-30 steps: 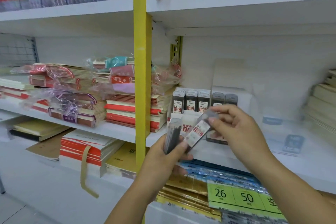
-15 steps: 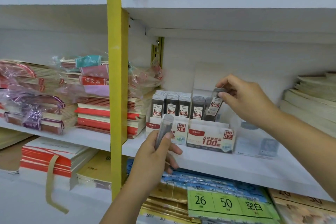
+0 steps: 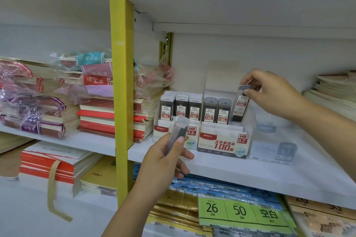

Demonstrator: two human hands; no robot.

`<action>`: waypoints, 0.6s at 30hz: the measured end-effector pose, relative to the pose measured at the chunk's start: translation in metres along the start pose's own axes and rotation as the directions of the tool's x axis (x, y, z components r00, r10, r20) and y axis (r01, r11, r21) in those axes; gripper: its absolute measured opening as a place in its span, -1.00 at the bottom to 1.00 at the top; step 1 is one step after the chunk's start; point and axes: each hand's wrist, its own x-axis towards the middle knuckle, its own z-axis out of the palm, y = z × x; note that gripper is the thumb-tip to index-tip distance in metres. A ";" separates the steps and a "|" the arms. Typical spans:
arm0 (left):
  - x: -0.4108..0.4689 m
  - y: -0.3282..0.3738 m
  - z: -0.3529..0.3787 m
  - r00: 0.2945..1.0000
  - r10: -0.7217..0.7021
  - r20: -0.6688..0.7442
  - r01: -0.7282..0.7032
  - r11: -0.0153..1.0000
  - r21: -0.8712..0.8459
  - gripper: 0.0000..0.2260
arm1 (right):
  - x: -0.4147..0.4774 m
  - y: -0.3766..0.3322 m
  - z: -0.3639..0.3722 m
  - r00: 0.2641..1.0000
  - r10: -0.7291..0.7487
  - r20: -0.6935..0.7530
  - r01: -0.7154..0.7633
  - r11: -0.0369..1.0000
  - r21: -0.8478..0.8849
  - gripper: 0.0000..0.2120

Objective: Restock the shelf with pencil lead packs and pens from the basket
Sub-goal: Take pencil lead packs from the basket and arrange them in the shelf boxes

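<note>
The fingers [image 3: 252,93] of the right hand [image 3: 273,94] are pinching the cap end of a lead pack [image 3: 239,107]. The pack is leaning tilted, its foot at the free right-hand slot of the 0.7 box [image 3: 223,144], just beside two packs standing upright. To seat it well, the hand is likely needing to bring it upright, label facing forward, and lower it straight down, letting go only once it is resting on the bottom, so it is not toppling its neighbours.

The left hand [image 3: 165,161] is gripping a second pack [image 3: 176,132], fingers curled round it, in front of the 0.5 box [image 3: 191,133], which is looking full across its front row.

A clear holder [image 3: 273,150] is sitting just right of the 0.7 box on the shelf [image 3: 231,171], possibly crowding the wrist. Wrapped notebooks [image 3: 115,117] are lying past the yellow post [image 3: 121,82]. The basket is not showing.
</note>
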 end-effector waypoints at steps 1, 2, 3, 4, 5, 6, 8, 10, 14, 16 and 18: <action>0.000 0.000 0.000 1.000 0.003 -0.001 -0.003 1.000 0.004 -0.85 | 0.000 0.002 0.003 1.000 0.005 0.031 -0.005 1.000 0.009 -0.81; 0.000 0.000 0.001 1.000 0.007 -0.001 -0.007 1.000 0.010 -0.85 | 0.001 0.004 0.006 0.998 0.014 0.060 -0.015 1.000 0.025 -0.80; 0.000 -0.001 0.001 1.000 0.013 -0.001 -0.013 1.000 0.018 -0.85 | 0.001 0.005 0.009 0.996 0.024 0.085 -0.028 0.999 0.042 -0.80; 0.000 -0.001 0.002 1.000 0.019 0.000 -0.019 1.000 0.024 -0.85 | 0.002 0.007 0.013 0.994 0.032 0.101 -0.037 0.998 0.051 -0.82; 0.000 -0.001 0.002 1.000 0.024 0.000 -0.024 0.999 0.029 -0.85 | 0.002 0.008 0.017 0.994 0.034 0.103 -0.038 0.999 0.039 -0.83; 0.000 -0.001 0.002 1.000 0.028 0.000 -0.028 0.999 0.033 -0.85 | 0.003 0.010 0.021 0.995 0.032 0.092 -0.032 0.999 -0.003 -0.86; 0.000 0.000 0.002 0.999 0.039 -0.004 -0.039 0.998 0.044 -0.85 | 0.003 0.011 0.027 0.998 0.038 0.039 -0.033 0.992 -0.120 -0.92; 0.001 0.001 0.003 0.999 0.050 -0.008 -0.050 0.997 0.061 -0.84 | 0.003 0.011 0.028 0.998 0.058 0.003 -0.056 0.972 -0.227 -0.92; -0.002 0.003 0.005 0.999 0.046 0.006 -0.046 0.995 0.089 -0.83 | -0.012 -0.003 0.022 0.992 -0.034 -0.124 -0.006 0.952 -0.305 -0.78; -0.004 0.004 0.006 0.999 0.041 0.028 -0.045 0.991 0.129 -0.78 | -0.035 -0.024 0.019 0.986 -0.047 -0.163 0.031 0.994 -0.100 -0.80; -0.007 0.007 0.010 0.998 0.045 0.053 -0.054 0.982 0.183 -0.76 | -0.061 -0.052 0.023 1.000 0.006 -0.008 -0.004 0.964 0.264 -0.83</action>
